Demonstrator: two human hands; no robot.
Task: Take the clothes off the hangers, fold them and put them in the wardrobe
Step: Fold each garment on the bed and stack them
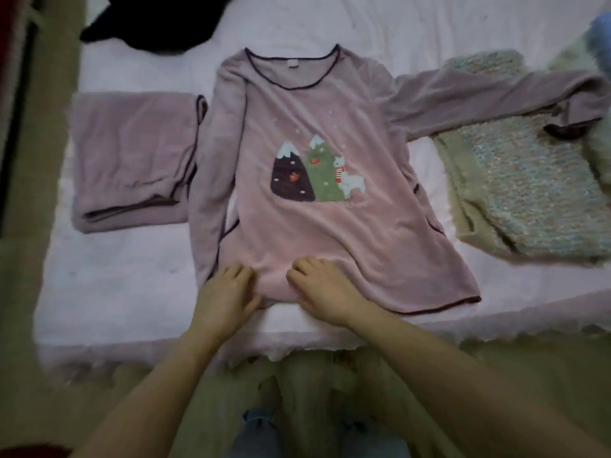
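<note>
A mauve long-sleeved pyjama top (317,233) with a mountain and llama patch lies face up on the bed. Its left sleeve is folded down along the body, and its right sleeve (479,97) stretches out to the right. My left hand (228,292) and my right hand (320,289) lie side by side at its bottom hem, fingers bent onto the fabric. Whether they pinch the hem I cannot tell. A folded mauve garment (132,160) of the same fabric sits to the left of the top.
The bed has a pale pink sheet (115,285). A fuzzy blue-green knit (535,183) lies at the right, partly under the outstretched sleeve. A dark garment (148,21) lies at the far left corner. The bed's front edge runs just below my hands.
</note>
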